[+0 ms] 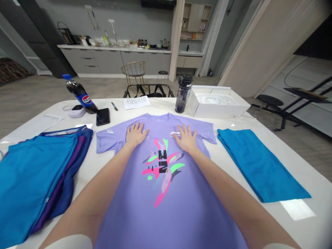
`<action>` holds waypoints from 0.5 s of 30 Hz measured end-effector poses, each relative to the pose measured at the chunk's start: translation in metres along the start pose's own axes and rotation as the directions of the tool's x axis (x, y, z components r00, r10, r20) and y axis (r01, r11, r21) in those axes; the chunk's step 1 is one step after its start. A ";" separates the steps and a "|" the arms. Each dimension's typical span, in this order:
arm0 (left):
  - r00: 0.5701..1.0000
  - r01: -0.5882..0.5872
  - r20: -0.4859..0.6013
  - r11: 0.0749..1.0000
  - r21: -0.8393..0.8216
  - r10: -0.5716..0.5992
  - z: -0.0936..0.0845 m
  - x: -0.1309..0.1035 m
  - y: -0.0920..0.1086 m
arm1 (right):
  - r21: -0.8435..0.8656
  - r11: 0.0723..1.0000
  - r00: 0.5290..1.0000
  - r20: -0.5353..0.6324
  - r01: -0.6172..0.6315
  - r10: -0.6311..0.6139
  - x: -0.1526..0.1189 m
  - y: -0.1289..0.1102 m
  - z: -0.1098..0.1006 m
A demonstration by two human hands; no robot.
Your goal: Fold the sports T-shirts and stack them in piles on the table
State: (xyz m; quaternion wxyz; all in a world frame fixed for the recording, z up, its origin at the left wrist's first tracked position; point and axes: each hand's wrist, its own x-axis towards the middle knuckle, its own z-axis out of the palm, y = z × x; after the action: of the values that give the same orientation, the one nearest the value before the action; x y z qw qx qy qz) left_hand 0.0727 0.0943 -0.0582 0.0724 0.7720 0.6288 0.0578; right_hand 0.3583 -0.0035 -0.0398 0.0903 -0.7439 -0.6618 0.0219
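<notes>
A lilac short-sleeved T-shirt (192,207) lies spread front side up on the table, its collar at the far end and a bright pink, green and black print on its chest. Pressed flat near the shirt's left shoulder is my left hand (136,134), fingers spread. My right hand (186,138) rests likewise on the other side of the chest, beside a small white logo. Neither hand grips the cloth. The shirt's lower hem runs out of view toward me.
Left of the shirt is a stack of blue and purple garments (38,173); to the right lies a folded blue garment (259,162). Along the table's (204,121) far side are a cola bottle (83,97), phone (103,117), pen (114,106), paper (136,102), dark water bottle (183,95) and white box (218,110).
</notes>
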 end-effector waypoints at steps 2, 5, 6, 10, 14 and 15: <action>1.000 0.000 0.001 1.000 0.011 0.000 -0.001 -0.001 -0.003 | 0.045 0.999 1.000 -0.010 -0.027 0.028 0.018 0.006 -0.004; 1.000 0.028 -0.001 0.999 0.021 -0.028 -0.001 0.000 -0.006 | 0.130 0.976 0.979 0.135 -0.173 0.155 0.050 0.028 -0.009; 0.999 0.046 -0.003 0.999 0.023 -0.045 -0.001 0.000 -0.008 | 0.132 0.966 0.964 0.179 -0.224 0.199 0.059 0.038 -0.009; 0.994 0.105 -0.020 0.994 0.007 -0.105 -0.003 0.002 -0.015 | 0.075 0.944 0.933 0.196 -0.321 0.301 0.077 0.077 -0.007; 0.986 0.150 -0.078 0.989 0.009 -0.148 -0.012 0.009 -0.011 | -0.022 0.931 0.915 0.177 -0.366 0.363 0.085 0.077 -0.007; 0.983 0.149 -0.109 0.989 0.020 -0.146 -0.015 0.014 -0.008 | -0.047 0.935 0.924 0.144 -0.351 0.354 0.088 0.069 -0.006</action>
State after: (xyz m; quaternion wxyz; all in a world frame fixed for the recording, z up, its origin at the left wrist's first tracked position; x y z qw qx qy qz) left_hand 0.0646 0.1100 -0.0451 0.0318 0.7199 0.6882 0.0847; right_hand 0.4377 0.0751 -0.0376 0.0274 -0.8478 -0.5223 0.0871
